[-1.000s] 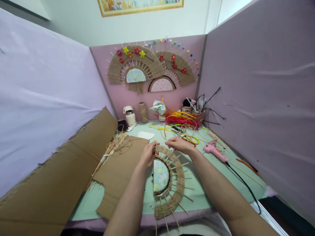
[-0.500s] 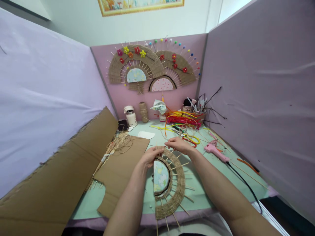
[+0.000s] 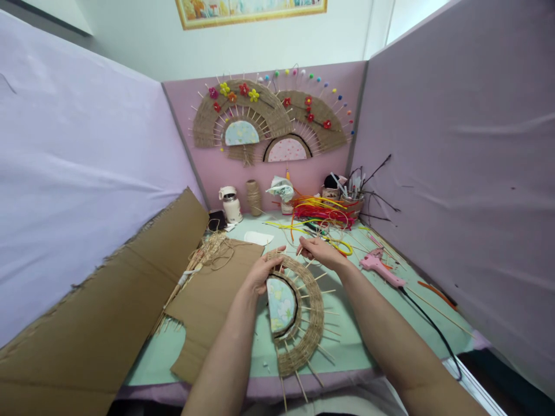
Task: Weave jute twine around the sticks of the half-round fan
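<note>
A half-round woven twine fan (image 3: 315,312) on thin wooden sticks tilts above the table in front of me. At its inner edge sits a half disc of pale blue floral cloth (image 3: 280,306) with a dark rim. My left hand (image 3: 263,271) grips the fan's upper left end, thumb in front and fingers partly behind. Close to the upper stick tips, my right hand (image 3: 318,251) is closed in a pinch. What lies between its fingertips is too small to make out. Loose twine loops (image 3: 319,230) lie just beyond this hand.
Cut cardboard (image 3: 221,289) and a bundle of sticks (image 3: 184,277) lie left. A pink glue gun (image 3: 381,268) with a black cord rests right. Behind are a twine spool (image 3: 253,197), a white bottle (image 3: 230,203) and colourful pipe cleaners (image 3: 323,211). Two finished fans (image 3: 243,107) hang on the back panel.
The fan has turned slightly, its upper end shifting left and up and its lower end right. My left hand moved with it. My right hand drew a little right, away from the woven edge.
</note>
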`<state>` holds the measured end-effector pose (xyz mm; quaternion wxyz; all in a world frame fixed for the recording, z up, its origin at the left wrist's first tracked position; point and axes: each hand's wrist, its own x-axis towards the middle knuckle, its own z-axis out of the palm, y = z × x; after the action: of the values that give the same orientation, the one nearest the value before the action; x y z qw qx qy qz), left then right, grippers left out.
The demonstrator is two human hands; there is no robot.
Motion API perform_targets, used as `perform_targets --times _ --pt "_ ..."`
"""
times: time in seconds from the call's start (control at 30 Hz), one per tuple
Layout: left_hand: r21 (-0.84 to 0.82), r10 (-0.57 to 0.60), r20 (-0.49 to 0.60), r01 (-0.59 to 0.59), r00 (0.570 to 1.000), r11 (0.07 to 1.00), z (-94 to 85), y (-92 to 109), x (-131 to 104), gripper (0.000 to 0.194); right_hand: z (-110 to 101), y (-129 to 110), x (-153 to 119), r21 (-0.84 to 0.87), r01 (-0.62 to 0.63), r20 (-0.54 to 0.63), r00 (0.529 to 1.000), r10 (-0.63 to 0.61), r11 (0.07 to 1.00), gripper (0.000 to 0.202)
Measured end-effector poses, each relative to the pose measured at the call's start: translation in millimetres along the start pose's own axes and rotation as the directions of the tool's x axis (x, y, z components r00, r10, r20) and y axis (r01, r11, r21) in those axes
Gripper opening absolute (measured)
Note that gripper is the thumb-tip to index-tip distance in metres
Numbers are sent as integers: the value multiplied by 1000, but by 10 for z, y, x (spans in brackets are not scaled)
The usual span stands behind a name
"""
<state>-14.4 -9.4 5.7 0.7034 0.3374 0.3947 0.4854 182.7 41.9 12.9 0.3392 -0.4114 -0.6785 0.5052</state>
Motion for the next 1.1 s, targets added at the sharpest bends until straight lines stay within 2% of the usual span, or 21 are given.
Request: perform_targets --times 0.1,0.17,0.27,0.4,0.6,0.77,0.83,0.9,1.1 --pt "-8 7 -37 -8 999 1000 15 8 -9 43 -5 -3 -6 -23 -19 49 999 20 1000 68" --pt "-12 16 -55 -17 998 1000 23 12 -14 40 -14 7 4 -48 -18 25 999 20 999 69" --pt "-12 34 -69 -35 997 999 21 18 -18 38 -53 33 34 -123 -8 -116 993 -6 992 66" --pt "-8 55 -126 -57 990 998 16 35 -22 32 -130 65 57 -242 17 -305 948 -93 970 52" --pt "4 66 -139 -66 988 998 15 51 -29 30 -162 86 65 -221 156 -272 938 -214 963 29" --pt "2 49 -102 -49 994 999 11 21 -13 30 -114 56 73 -356 237 -389 842 -374 904 21" --pt "8 41 -87 -40 995 999 7 9 -6 31 -95 30 59 -348 270 -412 816 -405 898 21" --pt "8 40 -89 -39 995 999 1 7 -4 31 -83 0 38 -280 280 -420 824 -379 918 24" --pt "-51 44 -114 -50 993 997 -31 81 -23 33 -91 -51 4 -124 218 -360 899 -249 968 33"
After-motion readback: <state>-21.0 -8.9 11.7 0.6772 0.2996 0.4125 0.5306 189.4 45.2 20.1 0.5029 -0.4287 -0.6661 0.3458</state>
